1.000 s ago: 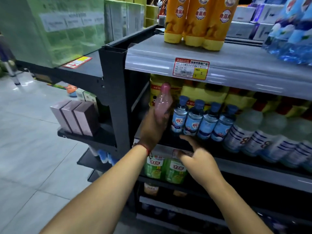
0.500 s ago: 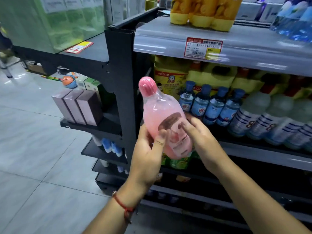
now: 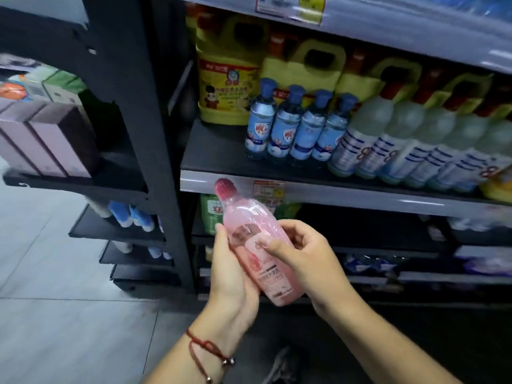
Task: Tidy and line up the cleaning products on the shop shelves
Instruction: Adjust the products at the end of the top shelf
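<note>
Your left hand (image 3: 231, 275) cups the pink bottle (image 3: 253, 246) from below, fingers curled round it. Your right hand (image 3: 302, 256) pinches its label side. It tilts below the shelf (image 3: 360, 194) edge.

Both hands' (image 3: 232, 275) (image 3: 304, 256) curled grip

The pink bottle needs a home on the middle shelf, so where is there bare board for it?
Bare board shows on the middle shelf left of the blue-capped bottles, in front of the yellow jug, beside the black upright. Rightward, clear bottles stand packed tightly. Both the left hand and right hand hold the pink bottle.
</note>
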Motion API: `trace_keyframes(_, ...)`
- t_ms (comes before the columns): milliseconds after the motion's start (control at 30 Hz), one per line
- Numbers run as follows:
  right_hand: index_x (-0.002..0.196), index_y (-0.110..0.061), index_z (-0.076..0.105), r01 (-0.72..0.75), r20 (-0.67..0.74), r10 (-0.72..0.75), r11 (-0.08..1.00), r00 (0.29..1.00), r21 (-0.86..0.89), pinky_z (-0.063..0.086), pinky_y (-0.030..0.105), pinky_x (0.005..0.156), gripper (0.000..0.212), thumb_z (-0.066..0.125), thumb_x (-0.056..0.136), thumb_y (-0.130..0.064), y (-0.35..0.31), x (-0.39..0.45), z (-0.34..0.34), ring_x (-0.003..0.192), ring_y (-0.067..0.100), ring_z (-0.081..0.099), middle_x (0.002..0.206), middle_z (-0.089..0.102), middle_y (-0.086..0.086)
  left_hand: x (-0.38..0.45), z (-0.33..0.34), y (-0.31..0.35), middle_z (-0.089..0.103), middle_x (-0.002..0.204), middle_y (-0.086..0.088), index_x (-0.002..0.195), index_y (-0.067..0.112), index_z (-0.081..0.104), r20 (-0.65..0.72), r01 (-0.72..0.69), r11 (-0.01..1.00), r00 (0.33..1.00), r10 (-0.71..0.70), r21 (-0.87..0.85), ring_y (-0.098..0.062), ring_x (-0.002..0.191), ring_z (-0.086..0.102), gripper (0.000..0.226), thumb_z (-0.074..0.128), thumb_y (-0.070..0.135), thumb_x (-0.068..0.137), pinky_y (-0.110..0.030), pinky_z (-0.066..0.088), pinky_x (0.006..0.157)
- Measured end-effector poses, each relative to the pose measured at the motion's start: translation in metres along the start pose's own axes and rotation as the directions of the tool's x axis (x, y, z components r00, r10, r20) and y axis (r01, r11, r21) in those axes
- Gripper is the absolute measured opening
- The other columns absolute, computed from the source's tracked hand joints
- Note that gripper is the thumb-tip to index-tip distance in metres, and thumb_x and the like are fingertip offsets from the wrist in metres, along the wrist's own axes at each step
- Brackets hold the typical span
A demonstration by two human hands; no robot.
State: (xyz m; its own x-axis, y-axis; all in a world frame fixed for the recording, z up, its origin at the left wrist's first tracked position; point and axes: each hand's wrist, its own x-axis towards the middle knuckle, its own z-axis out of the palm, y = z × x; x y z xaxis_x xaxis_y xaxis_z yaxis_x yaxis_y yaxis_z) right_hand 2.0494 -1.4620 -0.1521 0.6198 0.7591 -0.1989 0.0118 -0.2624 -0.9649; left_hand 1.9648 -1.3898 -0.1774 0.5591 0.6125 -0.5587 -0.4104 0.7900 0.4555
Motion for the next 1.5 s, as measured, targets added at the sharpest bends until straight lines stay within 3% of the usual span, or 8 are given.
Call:
trace_keyframes(467,0.109,-0.016,0.070,-0.144,-0.160,0.179,0.967,0.971,0.210,0.062,0.036,0.080,0.018,0.070,0.091,-0.018,0.038,-0.073,-0.152,0.091,0.019,0.075,0.101,0.077,0.004,-0.045,0.068,-0.130,0.073,0.114,-0.020,0.121,0.007,0.067,0.207,0.020,0.863,0.968,-0.144,0.504,-0.033,0.107,0.071,0.065,0.027,0.055,0.104,-0.054,0.051,0.099)
trace_keyframes(667,0.105,-0.007,0.072,-0.177,-0.285,0.333,0.871,0.899,0.459,0.055,0.048,0.092,0.027,0.052,0.100,-0.024,0.085,-0.123,-0.259,0.094,0.031,0.073,0.101,0.076,0.017,-0.079,0.118,-0.233,0.072,0.118,0.001,0.128,0.029,0.059,0.364,-0.232,0.580,0.924,-0.120,0.780,-0.014,0.106,0.071,0.030,0.053,0.040,0.101,-0.042,0.056,0.094)
trace_keyframes(767,0.099,-0.008,0.076,-0.177,-0.319,0.457,0.759,0.830,0.626,0.054,0.047,0.091,0.038,0.046,0.098,-0.031,0.115,-0.145,-0.309,0.090,0.032,0.072,0.098,0.075,0.018,-0.100,0.141,-0.294,0.066,0.125,0.014,0.135,0.048,0.047,0.537,-0.422,0.437,0.824,-0.181,0.794,-0.004,0.116,0.063,0.050,0.060,0.036,0.088,-0.031,0.051,0.101)
trace_keyframes(900,0.063,-0.016,0.075,-0.071,-0.310,0.520,0.588,0.796,0.806,0.055,0.029,0.063,0.052,0.041,0.096,-0.036,0.145,-0.172,-0.372,0.063,0.016,0.069,0.068,0.071,0.004,-0.119,0.168,-0.359,0.039,0.125,0.026,0.144,0.064,0.000,0.670,-0.702,-0.024,0.688,-0.279,0.712,0.013,0.120,0.037,0.084,0.062,0.042,0.092,-0.003,0.028,0.100)
trace_keyframes(1000,0.049,-0.017,0.071,0.029,-0.314,0.545,0.468,0.778,0.883,0.051,0.019,0.047,0.063,0.039,0.099,-0.035,0.160,-0.191,-0.412,0.047,0.010,0.063,0.054,0.064,0.000,-0.126,0.190,-0.398,0.039,0.115,0.013,0.157,0.044,-0.003,0.756,-0.849,-0.220,0.528,-0.387,0.480,-0.007,0.112,0.041,0.091,0.055,0.050,0.088,-0.018,0.035,0.099)
trace_keyframes(1133,0.079,-0.019,0.069,0.133,-0.292,0.566,0.304,0.771,0.943,0.046,0.032,0.069,0.035,0.073,0.067,-0.052,0.176,-0.206,-0.443,0.073,0.019,0.060,0.078,0.058,0.004,-0.130,0.223,-0.445,0.041,0.112,0.002,0.155,0.030,0.017,0.774,-0.898,-0.385,0.397,-0.494,0.215,-0.023,0.099,0.051,0.085,0.044,0.063,0.081,-0.035,0.051,0.084)
trace_keyframes(1367,0.085,-0.020,0.067,0.228,-0.352,0.666,0.270,0.658,0.936,0.041,0.033,0.075,0.028,0.065,0.081,-0.048,0.204,-0.198,-0.510,0.081,0.020,0.057,0.084,0.052,0.003,-0.105,0.270,-0.511,0.047,0.109,-0.004,0.153,0.024,0.030,0.756,-0.934,-0.354,0.270,-0.597,0.054,-0.027,0.088,0.056,0.083,0.049,0.060,0.081,-0.038,0.055,0.068)
trace_keyframes(1500,0.064,-0.015,0.072,0.245,-0.368,0.716,0.274,0.593,0.930,0.048,0.023,0.049,0.045,0.054,0.091,-0.047,0.209,-0.184,-0.570,0.056,0.018,0.065,0.065,0.064,0.003,-0.074,0.315,-0.547,0.038,0.119,0.004,0.156,0.038,0.013,0.671,-0.959,-0.234,0.280,-0.687,0.160,-0.020,0.102,0.055,0.084,0.045,0.068,0.084,-0.034,0.052,0.081)
